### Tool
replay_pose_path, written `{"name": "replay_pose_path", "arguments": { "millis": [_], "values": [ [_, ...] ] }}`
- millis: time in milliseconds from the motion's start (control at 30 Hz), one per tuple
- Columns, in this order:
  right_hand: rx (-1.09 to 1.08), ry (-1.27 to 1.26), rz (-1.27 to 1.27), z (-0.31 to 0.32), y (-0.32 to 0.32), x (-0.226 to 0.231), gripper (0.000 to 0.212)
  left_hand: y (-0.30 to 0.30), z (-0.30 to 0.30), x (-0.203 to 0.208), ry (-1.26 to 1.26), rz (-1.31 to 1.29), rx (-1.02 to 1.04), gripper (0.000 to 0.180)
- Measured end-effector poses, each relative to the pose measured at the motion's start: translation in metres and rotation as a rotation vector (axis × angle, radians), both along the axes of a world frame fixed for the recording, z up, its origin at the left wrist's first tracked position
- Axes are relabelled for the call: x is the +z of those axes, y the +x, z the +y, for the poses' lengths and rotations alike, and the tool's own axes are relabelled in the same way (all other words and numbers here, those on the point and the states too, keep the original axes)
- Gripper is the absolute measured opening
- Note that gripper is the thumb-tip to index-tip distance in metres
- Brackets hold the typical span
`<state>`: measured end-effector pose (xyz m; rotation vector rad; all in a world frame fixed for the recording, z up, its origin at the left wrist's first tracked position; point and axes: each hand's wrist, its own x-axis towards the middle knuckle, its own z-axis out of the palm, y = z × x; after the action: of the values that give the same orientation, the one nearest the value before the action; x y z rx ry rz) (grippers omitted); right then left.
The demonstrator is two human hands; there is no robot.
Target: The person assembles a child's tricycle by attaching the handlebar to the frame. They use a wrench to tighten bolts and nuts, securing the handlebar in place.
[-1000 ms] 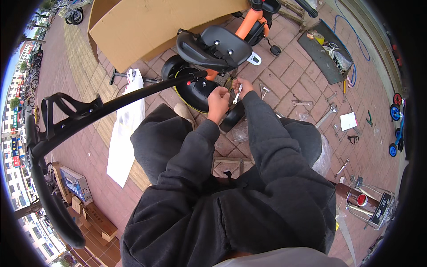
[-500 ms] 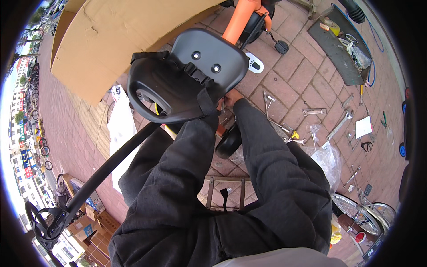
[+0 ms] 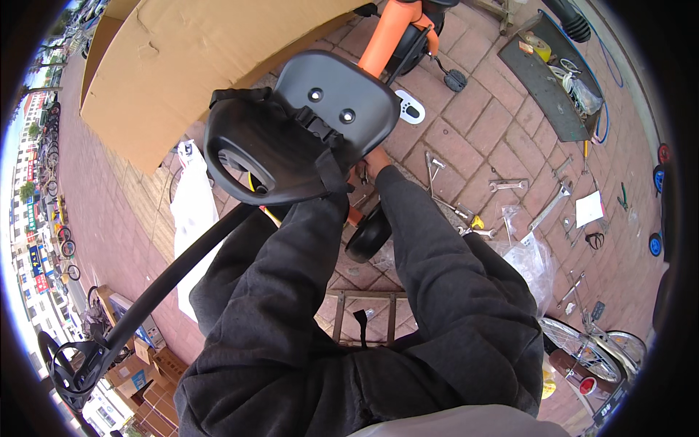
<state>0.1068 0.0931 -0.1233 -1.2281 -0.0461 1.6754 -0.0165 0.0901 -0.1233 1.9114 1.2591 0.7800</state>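
Note:
A child's tricycle stands in front of me, with a black plastic seat [image 3: 331,87], strap and buckle [image 3: 314,125] on it, and an orange frame tube [image 3: 388,36]. Both my arms reach in beneath the seat's near right edge. My right hand [image 3: 376,160] shows only its back and wrist there; its fingers are hidden under the seat. The seat and its hanging strap cover my left hand almost wholly, past the end of its dark sleeve [image 3: 320,218]. Just below the hands is a small black wheel [image 3: 369,234]. What either hand touches cannot be made out.
A long black push handle [image 3: 167,280] slants to the lower left. Cardboard [image 3: 175,80] lies at the upper left. Wrenches [image 3: 508,185], a paper sheet [image 3: 590,209] and a plastic bag [image 3: 535,266] lie on the paving to the right. A metal tool tray [image 3: 542,87] sits far right.
The view has shifted slightly, so most things sit a little further left. My hands stay under the seat, with the right wrist slightly moved.

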Motion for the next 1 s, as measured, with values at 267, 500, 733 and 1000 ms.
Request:
{"name": "replay_pose_path", "arguments": {
  "millis": [267,500,733,1000],
  "values": [
    [-0.095,0.039,0.148,-0.033,0.001,0.069,0.021,0.016,-0.036,0.076,0.313,0.565,0.006,0.015],
    [0.039,-0.066,-0.112,-0.071,0.031,0.113,0.017,0.017,-0.118,0.207,-0.161,0.356,0.078,0.023],
    [0.194,-0.179,-0.402,-0.083,0.072,0.178,0.013,-0.093,-0.182,0.352,0.029,-0.405,0.064,0.016],
    [0.05,-0.256,-0.647,-0.084,0.063,0.242,0.015,-0.159,-0.173,0.354,0.104,-1.093,0.547,0.027]
  ]
}}
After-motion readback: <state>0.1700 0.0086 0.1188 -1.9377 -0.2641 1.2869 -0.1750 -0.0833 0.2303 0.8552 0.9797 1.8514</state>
